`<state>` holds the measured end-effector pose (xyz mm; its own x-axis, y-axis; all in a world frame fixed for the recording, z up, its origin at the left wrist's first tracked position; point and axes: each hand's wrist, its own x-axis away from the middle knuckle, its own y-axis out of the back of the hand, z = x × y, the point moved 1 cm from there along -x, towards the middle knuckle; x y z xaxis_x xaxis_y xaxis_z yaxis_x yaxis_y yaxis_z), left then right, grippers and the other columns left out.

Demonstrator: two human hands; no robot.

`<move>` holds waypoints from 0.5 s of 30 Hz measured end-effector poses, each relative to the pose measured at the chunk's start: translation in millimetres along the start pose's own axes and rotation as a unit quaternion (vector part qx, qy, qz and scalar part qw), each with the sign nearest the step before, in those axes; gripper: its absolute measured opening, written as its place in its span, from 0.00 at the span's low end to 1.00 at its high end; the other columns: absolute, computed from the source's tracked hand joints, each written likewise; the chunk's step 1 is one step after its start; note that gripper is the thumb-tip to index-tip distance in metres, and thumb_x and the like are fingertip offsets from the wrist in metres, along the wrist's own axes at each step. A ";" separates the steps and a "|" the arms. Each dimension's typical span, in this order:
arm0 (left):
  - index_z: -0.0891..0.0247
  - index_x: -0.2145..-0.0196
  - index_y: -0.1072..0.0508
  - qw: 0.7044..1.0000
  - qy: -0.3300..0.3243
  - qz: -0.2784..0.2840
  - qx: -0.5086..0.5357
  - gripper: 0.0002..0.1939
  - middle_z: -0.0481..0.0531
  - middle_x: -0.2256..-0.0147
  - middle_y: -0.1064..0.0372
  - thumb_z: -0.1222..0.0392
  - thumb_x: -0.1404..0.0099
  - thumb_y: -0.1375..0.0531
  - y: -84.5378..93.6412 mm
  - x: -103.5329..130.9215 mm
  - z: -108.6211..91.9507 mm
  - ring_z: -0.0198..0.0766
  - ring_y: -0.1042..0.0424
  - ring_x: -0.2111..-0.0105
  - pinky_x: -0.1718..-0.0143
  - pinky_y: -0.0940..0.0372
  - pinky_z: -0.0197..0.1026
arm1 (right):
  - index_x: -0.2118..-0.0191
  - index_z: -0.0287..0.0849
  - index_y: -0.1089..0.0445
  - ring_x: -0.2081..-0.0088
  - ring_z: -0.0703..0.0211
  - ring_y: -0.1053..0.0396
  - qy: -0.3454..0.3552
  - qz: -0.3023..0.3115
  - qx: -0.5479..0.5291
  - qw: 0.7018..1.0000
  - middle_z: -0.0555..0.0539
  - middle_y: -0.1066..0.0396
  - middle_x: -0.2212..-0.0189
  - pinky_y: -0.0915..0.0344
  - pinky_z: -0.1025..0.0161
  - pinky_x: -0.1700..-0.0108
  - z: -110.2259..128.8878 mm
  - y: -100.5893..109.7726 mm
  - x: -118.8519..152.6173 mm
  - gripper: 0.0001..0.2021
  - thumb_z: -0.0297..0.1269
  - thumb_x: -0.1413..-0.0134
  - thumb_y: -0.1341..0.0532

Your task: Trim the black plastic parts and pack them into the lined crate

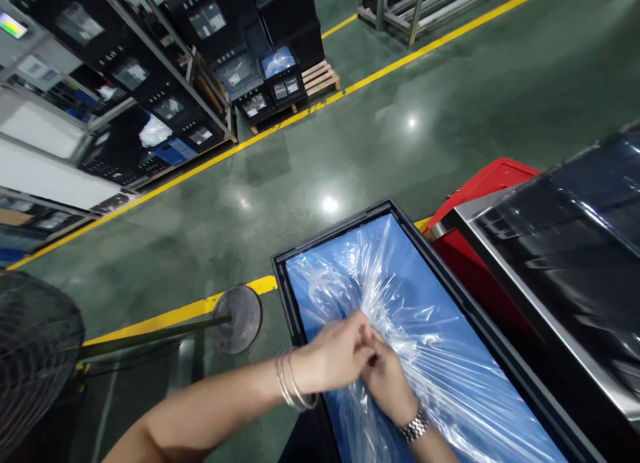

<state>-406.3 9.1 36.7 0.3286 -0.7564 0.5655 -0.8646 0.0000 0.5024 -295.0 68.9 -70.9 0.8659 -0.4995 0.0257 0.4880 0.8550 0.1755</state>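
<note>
My left hand (333, 356), with thin bangles at the wrist, reaches in from the lower left. Its fingers are closed in a pinch on clear plastic film (385, 316). Close against it, my right hand (390, 383), wearing a metal watch, is also closed on the gathered film. Creases in the film run outward from the point where both hands meet. Beneath it lies a blue sheet (430, 270) inside a black crate (335, 231). The fingertips are partly hidden by each other and slightly blurred.
At right, dark film-wrapped goods (575, 230) sit on a metal-edged stand beside a red bin (495, 180). A round pole base (239, 320) and a fan cage (37, 363) stand at left. Racks with black crates (170, 106) line the far side, past a yellow floor line (280, 124).
</note>
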 end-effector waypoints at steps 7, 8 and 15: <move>0.66 0.63 0.26 0.946 -0.213 -0.074 -0.232 0.07 0.53 0.63 0.28 0.66 0.32 0.45 -7.2 -9.9 -0.9 0.41 0.33 0.62 0.60 0.39 0.42 | 0.69 0.40 0.28 0.69 0.61 0.30 0.017 -0.010 -0.027 0.999 0.48 0.29 0.73 0.32 0.60 0.65 -1.9 -2.9 11.6 0.23 0.56 0.38 0.45; 0.67 0.66 0.26 0.938 -0.220 -0.059 -0.263 0.07 0.53 0.65 0.28 0.67 0.33 0.44 -3.5 -13.7 4.6 0.41 0.33 0.64 0.61 0.39 0.42 | 0.69 0.40 0.26 0.68 0.60 0.30 0.013 -0.007 -0.030 0.999 0.47 0.28 0.72 0.31 0.59 0.65 1.0 -1.3 10.8 0.22 0.55 0.38 0.45; 0.68 0.67 0.23 0.973 -0.169 -0.017 -0.157 0.10 0.51 0.71 0.29 0.74 0.35 0.44 10.8 -17.8 48.1 0.35 0.31 0.67 0.64 0.38 0.34 | 0.65 0.43 0.21 0.78 0.57 0.29 -0.070 -0.025 -0.064 0.995 0.46 0.25 0.77 0.32 0.62 0.76 12.9 8.3 2.5 0.20 0.53 0.41 0.44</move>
<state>-439.8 -8.9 0.6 0.1652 -0.9316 0.3238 -0.6790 0.1307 0.7224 -290.2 73.0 -56.6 0.8210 -0.5486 0.1581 0.5476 0.8350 0.0538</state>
